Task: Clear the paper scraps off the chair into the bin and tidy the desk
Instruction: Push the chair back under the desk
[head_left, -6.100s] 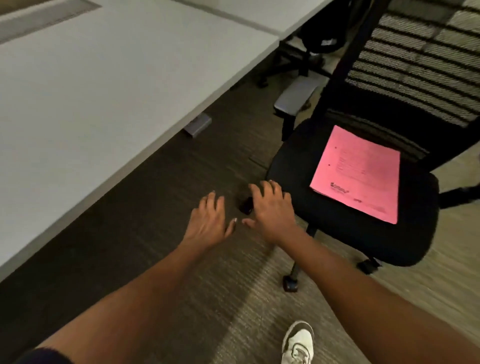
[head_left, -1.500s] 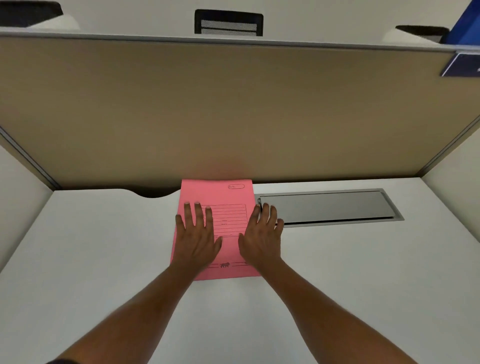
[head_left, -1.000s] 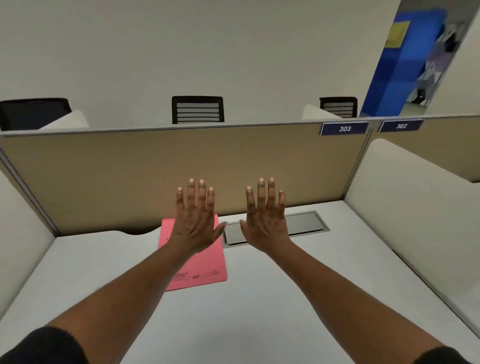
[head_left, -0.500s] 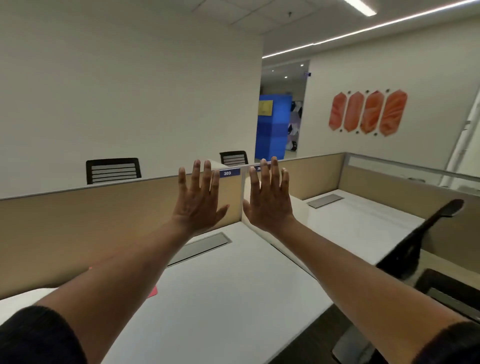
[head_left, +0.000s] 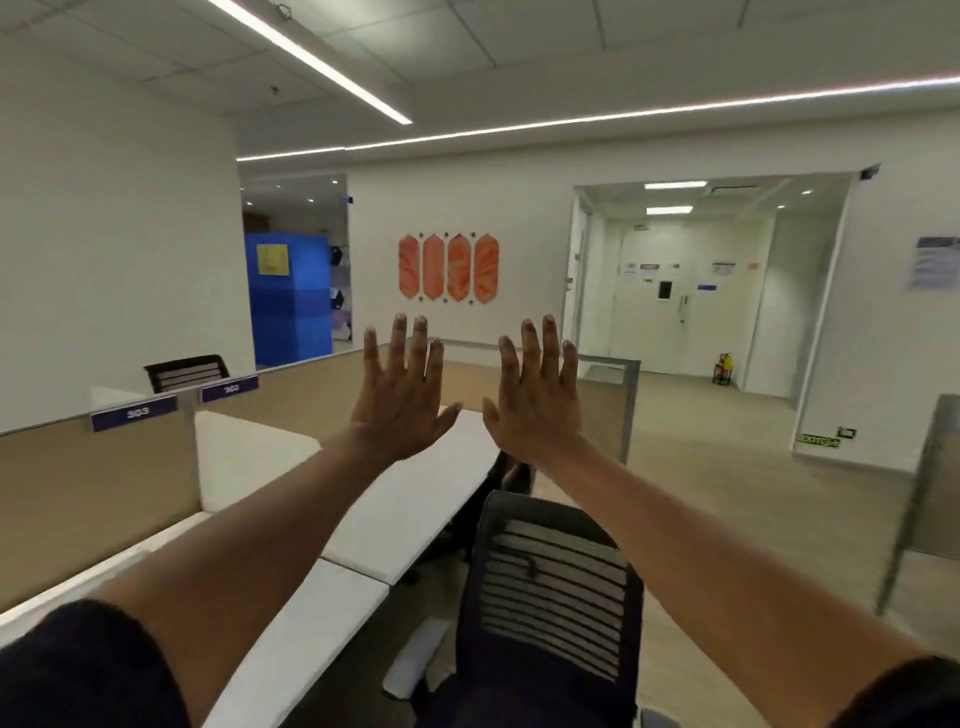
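My left hand (head_left: 402, 397) and my right hand (head_left: 537, 400) are raised in front of me at chest height, backs toward me, fingers spread, holding nothing. Below them runs the white desk (head_left: 395, 525). A black mesh-backed office chair (head_left: 553, 587) stands beside the desk under my right forearm; its seat is hidden. No pink paper, scraps or bin are in view.
Tan desk partitions (head_left: 93, 499) with blue number tags (head_left: 134, 413) line the left. Another black chair (head_left: 187, 371) sits behind them. A glass panel on a metal post (head_left: 631, 410) ends the desk row. Open tan floor (head_left: 727, 467) stretches right toward a doorway.
My view has lifted and swung right, from the pink paper on the desk to the open office. Both hands left the paper and stay raised with fingers spread.
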